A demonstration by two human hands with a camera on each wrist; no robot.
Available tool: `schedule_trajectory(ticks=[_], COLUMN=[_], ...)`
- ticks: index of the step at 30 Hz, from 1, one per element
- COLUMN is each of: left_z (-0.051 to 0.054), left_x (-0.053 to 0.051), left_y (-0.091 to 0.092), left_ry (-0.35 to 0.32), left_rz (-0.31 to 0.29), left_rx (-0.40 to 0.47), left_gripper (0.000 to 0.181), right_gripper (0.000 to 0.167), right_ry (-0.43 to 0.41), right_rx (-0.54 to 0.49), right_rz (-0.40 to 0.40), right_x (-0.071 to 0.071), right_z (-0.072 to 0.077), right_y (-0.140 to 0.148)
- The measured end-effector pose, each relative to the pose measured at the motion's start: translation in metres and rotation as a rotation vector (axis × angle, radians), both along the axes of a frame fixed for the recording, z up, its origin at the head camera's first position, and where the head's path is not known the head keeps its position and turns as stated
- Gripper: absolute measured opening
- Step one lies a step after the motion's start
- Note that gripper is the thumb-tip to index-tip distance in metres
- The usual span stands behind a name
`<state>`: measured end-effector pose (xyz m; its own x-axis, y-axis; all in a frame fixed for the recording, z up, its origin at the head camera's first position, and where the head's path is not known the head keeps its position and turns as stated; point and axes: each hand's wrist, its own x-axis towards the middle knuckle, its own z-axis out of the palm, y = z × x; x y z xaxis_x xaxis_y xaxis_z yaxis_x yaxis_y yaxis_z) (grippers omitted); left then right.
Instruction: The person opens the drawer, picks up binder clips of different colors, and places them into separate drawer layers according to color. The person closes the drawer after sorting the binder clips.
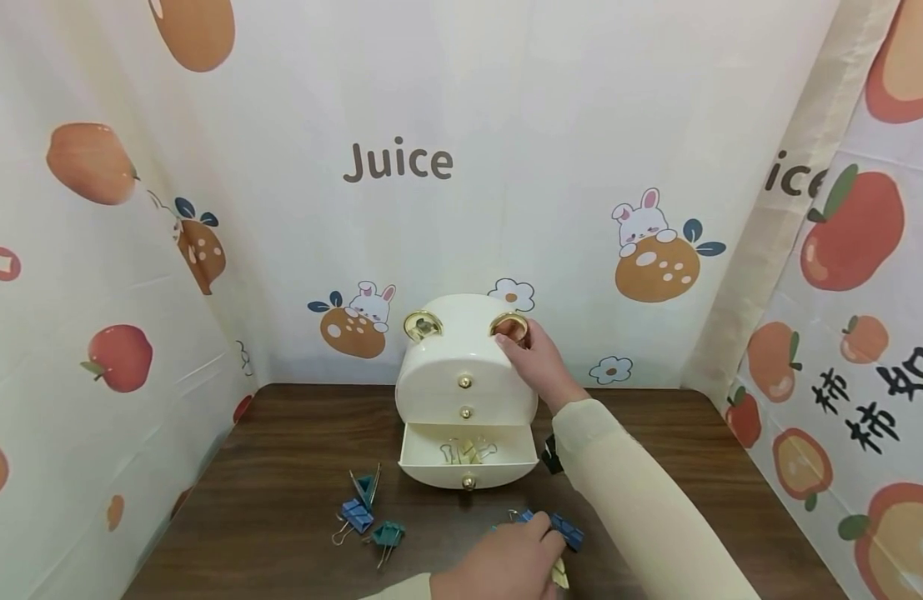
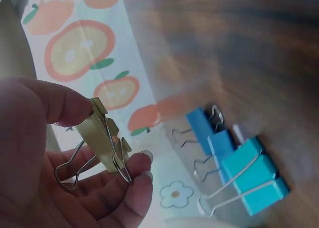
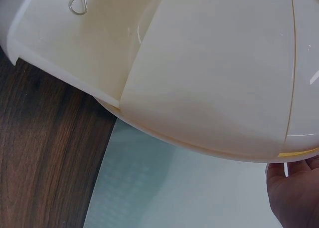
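Note:
My left hand [image 1: 502,560] pinches a yellow binder clip [image 2: 102,140] between thumb and fingers, low over the table near the front. Beside it lie blue binder clips [image 1: 566,532] and a teal binder clip [image 2: 256,175]. At the back stands a small white drawer cabinet [image 1: 461,350] with two gold-rimmed ears and gold knobs. Its bottom drawer [image 1: 423,454] is pulled out, with yellow binder clips [image 1: 470,452] inside. With my right hand [image 1: 539,362] I grip the right-hand ear [image 1: 509,321], thumb in front; the other fingers are mostly hidden behind it.
Left of the cabinet lie a blue binder clip [image 1: 357,517] and two teal binder clips [image 1: 389,534]. A black object [image 1: 553,457] sits right of the drawer, partly behind my right sleeve. Printed curtains [image 1: 461,225] surround the brown table [image 1: 296,442].

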<state>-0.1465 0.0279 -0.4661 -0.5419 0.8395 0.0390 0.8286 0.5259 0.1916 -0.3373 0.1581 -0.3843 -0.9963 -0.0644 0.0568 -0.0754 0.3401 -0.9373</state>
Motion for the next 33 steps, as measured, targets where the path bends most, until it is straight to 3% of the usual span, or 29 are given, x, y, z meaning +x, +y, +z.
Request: schedule_trajectory(ticks=[4,15,19,26,33], left_z=[0.007,0.032,0.039,0.052,0.062], left_x=[-0.002,-0.005,-0.007,-0.010,-0.013], left_y=[-0.005,-0.010,-0.009,-0.013,-0.019], left_ry=[0.094,0.088,0.113,0.089,0.166], left_rz=[-0.001,-0.046,-0.036,-0.019,0.000], left_rx=[0.009,0.033,0.061,0.082,0.106], left_gripper=[0.025,0.019,0.018,0.019,0.017], right_gripper=[0.051,0.054,0.054,0.053,0.049], right_ry=[0.006,0.006,0.006,0.007,0.012], right_rx=[-0.001,0.018,0.011,0.001,0.001], right_rz=[0.002,-0.009,-0.003,0.002,0.004], right_x=[-0.001,-0.002,-0.003,-0.002,-0.001], right_z=[-0.001,-0.003,-0.003,-0.002,-0.001], right_y=[0.000,0.001,0.001,0.001,0.000])
